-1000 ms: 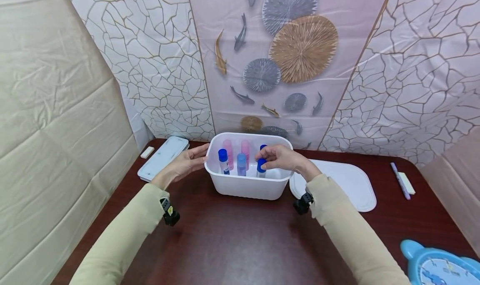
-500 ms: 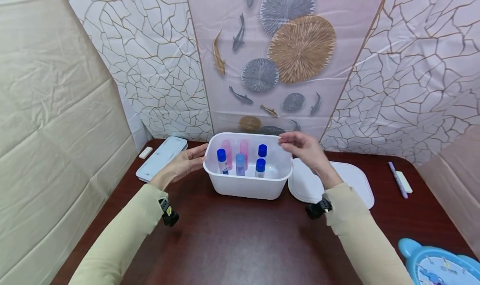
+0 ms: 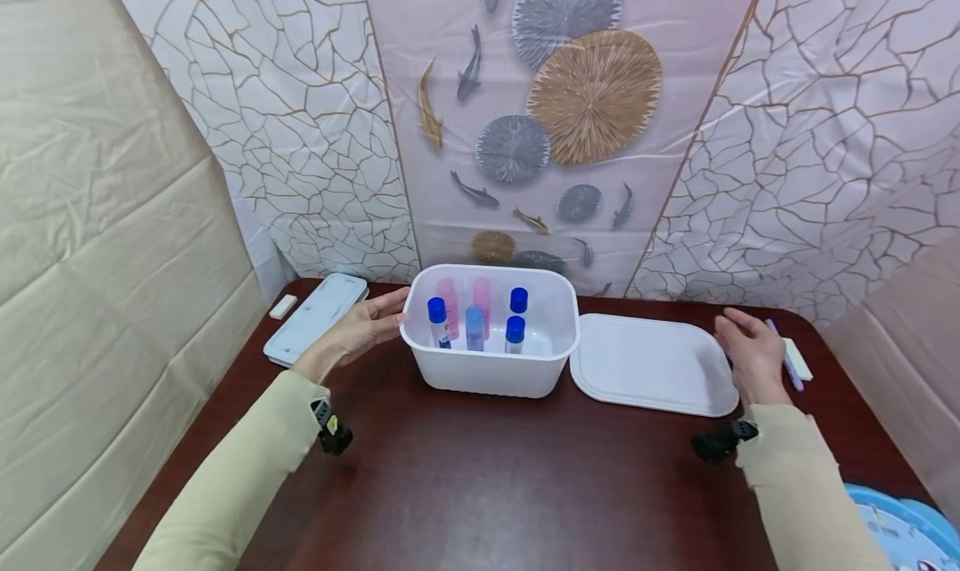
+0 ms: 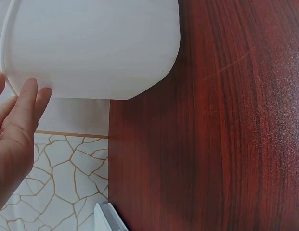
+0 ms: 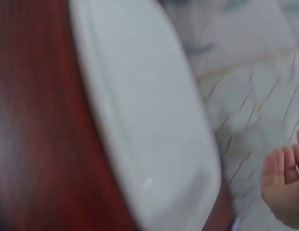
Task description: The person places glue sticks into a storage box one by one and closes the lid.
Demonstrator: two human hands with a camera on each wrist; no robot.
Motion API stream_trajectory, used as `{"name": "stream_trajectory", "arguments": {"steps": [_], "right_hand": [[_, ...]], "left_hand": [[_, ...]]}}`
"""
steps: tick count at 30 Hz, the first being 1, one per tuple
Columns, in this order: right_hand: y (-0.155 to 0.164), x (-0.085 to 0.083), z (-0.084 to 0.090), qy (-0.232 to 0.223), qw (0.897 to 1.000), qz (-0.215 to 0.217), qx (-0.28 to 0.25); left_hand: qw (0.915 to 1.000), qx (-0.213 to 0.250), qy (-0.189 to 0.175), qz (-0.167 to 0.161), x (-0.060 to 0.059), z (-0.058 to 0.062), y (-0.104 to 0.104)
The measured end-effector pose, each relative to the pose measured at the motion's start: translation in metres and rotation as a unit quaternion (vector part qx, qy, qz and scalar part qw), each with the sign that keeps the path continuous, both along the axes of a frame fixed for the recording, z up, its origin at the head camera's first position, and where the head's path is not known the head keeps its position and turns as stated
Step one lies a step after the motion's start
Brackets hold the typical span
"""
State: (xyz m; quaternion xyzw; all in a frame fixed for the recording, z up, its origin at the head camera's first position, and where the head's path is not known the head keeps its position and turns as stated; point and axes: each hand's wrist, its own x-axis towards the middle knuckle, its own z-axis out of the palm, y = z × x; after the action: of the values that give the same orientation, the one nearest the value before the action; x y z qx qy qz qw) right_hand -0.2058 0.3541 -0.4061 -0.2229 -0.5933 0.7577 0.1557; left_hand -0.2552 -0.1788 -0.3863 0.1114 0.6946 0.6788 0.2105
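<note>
On the table stands a white plastic bin (image 3: 487,375) with several upright capped tubes that look like glue sticks. Among them are a dark-blue-capped tube (image 3: 438,325) at the left, a light blue tube (image 3: 475,328), two pink tubes (image 3: 482,303) behind, and two more dark blue caps (image 3: 515,329) at the right. My left hand (image 3: 358,335) touches the bin's left end with extended fingers. In the left wrist view its fingertips (image 4: 30,89) lie against the bin's wall. My right hand (image 3: 752,354) is over the right end of a flat white lid (image 3: 652,363), holding nothing, fingers loosely bent.
Right of that hand lie a purple pen (image 3: 793,373) and a white block like an eraser (image 3: 799,358). A blue clock (image 3: 903,525) sits at the lower right. A pale flat case (image 3: 315,321) and a small white block (image 3: 282,307) lie at the left. Patterned fabric hangs behind.
My right hand has left the dark-blue-capped tubes, passed the bin's right rim and moved right over the lid toward the pen. My left hand stays at the bin's left end.
</note>
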Motion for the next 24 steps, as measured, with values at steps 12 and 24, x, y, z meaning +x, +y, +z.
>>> {"name": "stream_trajectory", "arguments": {"steps": [12,24], "right_hand": [[0.025,0.021,-0.042,-0.192,0.968,-0.061,0.149],[0.024,0.020,-0.048,-0.240,0.932,-0.033,0.270]], "left_hand": [[1.0000,0.008,-0.003,0.003,0.001,0.001,0.002],[1.0000,0.003,-0.007,0.005,0.000,0.001,0.001]]}}
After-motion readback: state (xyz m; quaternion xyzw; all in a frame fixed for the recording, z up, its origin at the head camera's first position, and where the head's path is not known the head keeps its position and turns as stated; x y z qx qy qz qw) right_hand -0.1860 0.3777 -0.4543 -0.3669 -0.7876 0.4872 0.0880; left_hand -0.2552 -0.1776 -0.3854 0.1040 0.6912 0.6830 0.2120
